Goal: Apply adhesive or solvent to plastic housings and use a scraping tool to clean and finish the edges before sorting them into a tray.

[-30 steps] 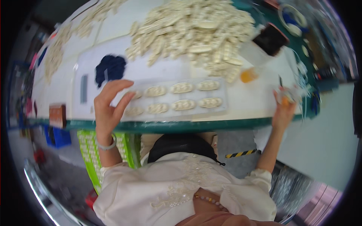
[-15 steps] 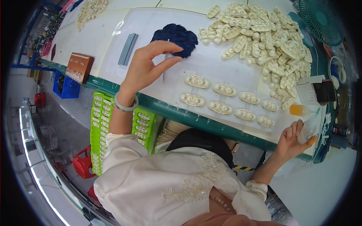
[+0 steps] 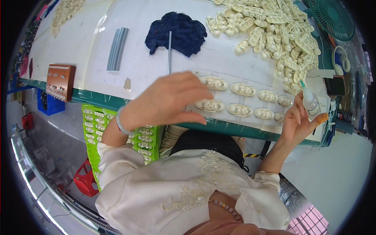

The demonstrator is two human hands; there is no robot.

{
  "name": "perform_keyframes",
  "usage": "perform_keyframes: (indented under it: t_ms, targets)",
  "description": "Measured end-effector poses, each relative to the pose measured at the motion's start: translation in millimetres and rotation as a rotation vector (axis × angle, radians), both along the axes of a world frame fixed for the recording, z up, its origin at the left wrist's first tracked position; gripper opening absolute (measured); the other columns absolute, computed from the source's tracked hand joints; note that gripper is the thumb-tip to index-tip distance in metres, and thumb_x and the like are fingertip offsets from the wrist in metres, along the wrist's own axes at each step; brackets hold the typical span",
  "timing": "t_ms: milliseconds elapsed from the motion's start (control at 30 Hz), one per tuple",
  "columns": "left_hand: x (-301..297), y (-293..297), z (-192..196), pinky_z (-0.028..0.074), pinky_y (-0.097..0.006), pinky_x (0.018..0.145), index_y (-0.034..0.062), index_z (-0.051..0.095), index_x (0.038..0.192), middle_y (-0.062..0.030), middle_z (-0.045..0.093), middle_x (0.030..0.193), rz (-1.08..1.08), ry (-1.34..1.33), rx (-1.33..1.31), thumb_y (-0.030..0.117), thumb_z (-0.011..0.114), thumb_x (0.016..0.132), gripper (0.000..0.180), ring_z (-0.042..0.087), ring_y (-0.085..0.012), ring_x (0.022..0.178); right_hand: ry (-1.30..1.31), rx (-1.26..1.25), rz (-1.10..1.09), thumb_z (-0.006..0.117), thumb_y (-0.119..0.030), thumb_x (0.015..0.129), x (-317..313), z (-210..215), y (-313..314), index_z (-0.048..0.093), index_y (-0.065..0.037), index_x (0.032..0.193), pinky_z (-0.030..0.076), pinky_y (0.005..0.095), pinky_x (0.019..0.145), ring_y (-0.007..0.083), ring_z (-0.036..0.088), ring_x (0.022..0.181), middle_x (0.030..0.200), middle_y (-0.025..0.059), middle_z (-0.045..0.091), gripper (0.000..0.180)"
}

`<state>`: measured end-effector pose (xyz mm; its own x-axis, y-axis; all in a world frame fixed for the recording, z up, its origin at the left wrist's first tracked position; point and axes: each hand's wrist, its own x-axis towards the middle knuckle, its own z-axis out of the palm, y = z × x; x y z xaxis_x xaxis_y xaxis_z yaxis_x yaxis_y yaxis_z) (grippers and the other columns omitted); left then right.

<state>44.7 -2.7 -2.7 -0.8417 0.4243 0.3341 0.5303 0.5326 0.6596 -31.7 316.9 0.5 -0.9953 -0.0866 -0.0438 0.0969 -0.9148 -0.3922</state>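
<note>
A long white-topped worktable with a green front edge (image 3: 98, 96) is spanning the upper frame. Grey concrete floor (image 3: 55, 145) is showing at lower left. A teal round fan (image 3: 333, 17) is standing at upper right.

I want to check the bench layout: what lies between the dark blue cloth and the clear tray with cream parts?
In the head view, a thin metal rod runs from the dark blue cloth toward the clear tray; otherwise white tabletop.

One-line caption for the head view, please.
Left hand hovers beside clear tray of cream plastic parts; right hand holds small clear squeeze bottle.
</note>
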Motion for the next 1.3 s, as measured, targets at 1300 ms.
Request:
perform_keyframes:
  t_ms: [1300]
  targets:
    - [-52, -35, -15, 0.045, -0.021, 0.052, 0.0085, 0.066, 0.090, -0.0037, 0.062, 0.072, 0.539, 0.376, -0.122, 0.008, 0.071, 0.073, 0.018, 0.059, -0.0127, 0.059, 0.888, 1.399, -0.102, 0.071, -0.014, 0.075, 22, -23, -68, 0.051, -0.002, 0.094, 0.048, 0.0262, 0.069, 0.0201, 0.057, 0.078, 0.086, 0.0155, 0.057, 0.030]
